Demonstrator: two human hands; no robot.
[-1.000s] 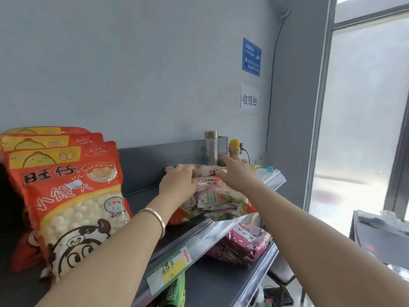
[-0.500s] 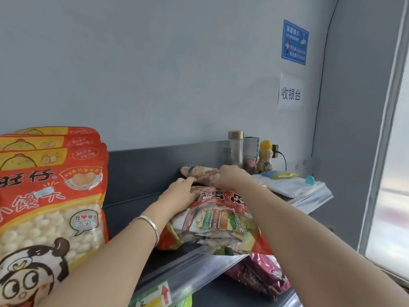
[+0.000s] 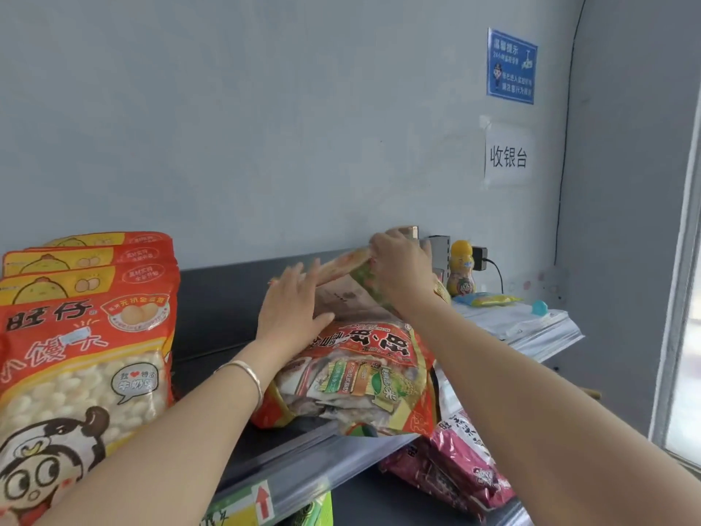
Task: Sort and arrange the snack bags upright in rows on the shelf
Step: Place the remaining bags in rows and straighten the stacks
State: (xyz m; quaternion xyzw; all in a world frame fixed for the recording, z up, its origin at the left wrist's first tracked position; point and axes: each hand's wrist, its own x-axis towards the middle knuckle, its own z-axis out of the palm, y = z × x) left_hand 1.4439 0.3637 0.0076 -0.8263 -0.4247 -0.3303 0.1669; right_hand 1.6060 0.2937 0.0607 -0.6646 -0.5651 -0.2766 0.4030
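Both hands are working at the far middle of the dark shelf (image 3: 212,298). The right hand (image 3: 398,267) is pinching the top edge of a tilted snack bag (image 3: 349,286), with its fingers closed together on that edge. The left hand (image 3: 292,309) is lying flat with spread fingers against the left side of this same bag, touching it but not gripping it. A silver bracelet (image 3: 246,373) is sitting on the left wrist.

The tilted bag is leaning, not upright, and its lower part is hiding behind a big red assorted bag (image 3: 356,381). This big bag is lying flat on the shelf, near the front rail (image 3: 303,468), with its print upside down to the camera.

At the left side, a row of red bags with a cartoon face (image 3: 83,354) is standing upright, one behind the other. They are well apart from the hands.

On the lower shelf, at the right and near, a pink bag (image 3: 466,468) is lying flat.

Far right on the shelf, a small yellow bottle (image 3: 461,271) is standing just beside a black charger (image 3: 478,258) at the wall. On the wall above, a blue sign (image 3: 511,66) is hanging over a white paper sign (image 3: 508,155).
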